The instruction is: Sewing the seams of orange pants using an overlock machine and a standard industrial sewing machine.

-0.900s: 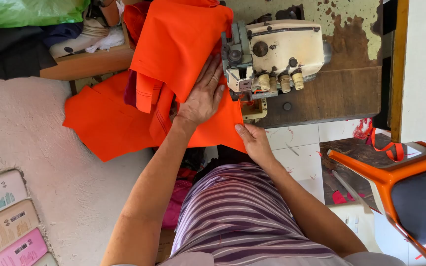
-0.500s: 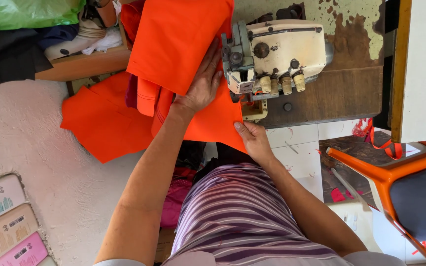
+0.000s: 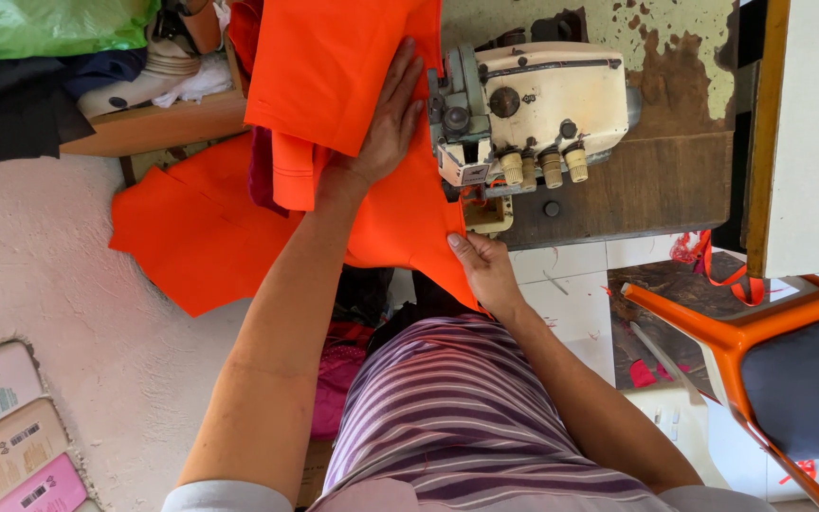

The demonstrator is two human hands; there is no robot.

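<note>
A large piece of orange fabric (image 3: 334, 66) lies over the table and hangs down on the left. My left hand (image 3: 386, 123) rests flat on it, fingers spread, just left of the cream sewing machine (image 3: 523, 109). My right hand (image 3: 485, 270) pinches the lower edge of the orange fabric below the machine's needle area. A striped garment (image 3: 466, 417) covers my lap.
The worn wooden table (image 3: 656, 180) carries the machine. An orange chair with a dark seat (image 3: 789, 370) stands at the right. A wooden shelf with dark clothes, a shoe and a green bag (image 3: 49, 24) is top left. Coloured cards (image 3: 11, 446) lie on the floor at bottom left.
My left hand has slid farther up the fabric alongside the machine, and the orange cloth has shifted with it. My right hand stays on the lower edge.
</note>
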